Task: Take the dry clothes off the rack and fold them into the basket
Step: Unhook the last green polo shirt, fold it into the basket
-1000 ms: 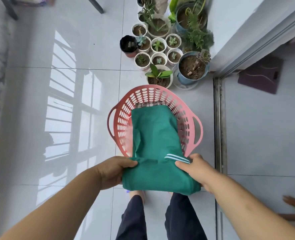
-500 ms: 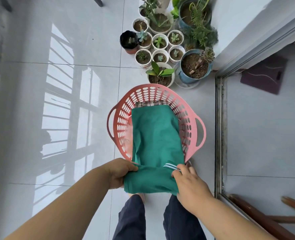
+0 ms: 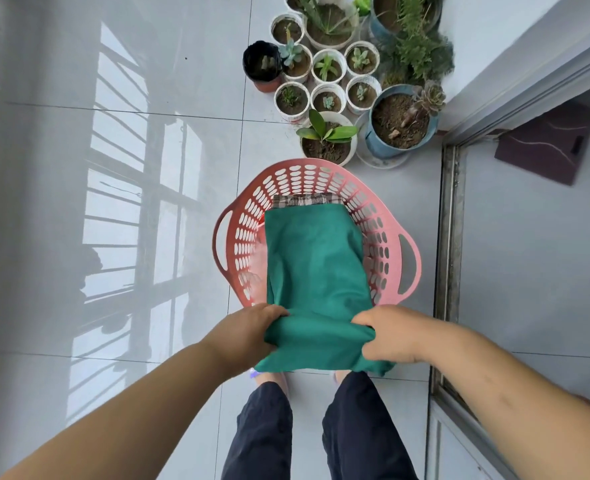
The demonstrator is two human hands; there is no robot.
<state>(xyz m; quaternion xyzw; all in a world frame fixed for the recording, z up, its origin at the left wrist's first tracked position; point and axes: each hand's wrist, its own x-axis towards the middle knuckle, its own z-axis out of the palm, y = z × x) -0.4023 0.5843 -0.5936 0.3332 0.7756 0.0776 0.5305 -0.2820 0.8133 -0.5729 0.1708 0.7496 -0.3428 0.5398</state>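
Both hands, left and right, pinch the green garment's near fold; its length runs straight ahead into the pink basket.

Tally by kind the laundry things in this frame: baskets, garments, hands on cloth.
Pink basket: 1
Green garment: 1
Checked cloth beneath it: 1
Hands gripping the garment, left hand and right hand: 2
Total: 5

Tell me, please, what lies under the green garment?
A strip of checked cloth shows in the pink basket past the far edge of the green garment; the rest beneath is covered.
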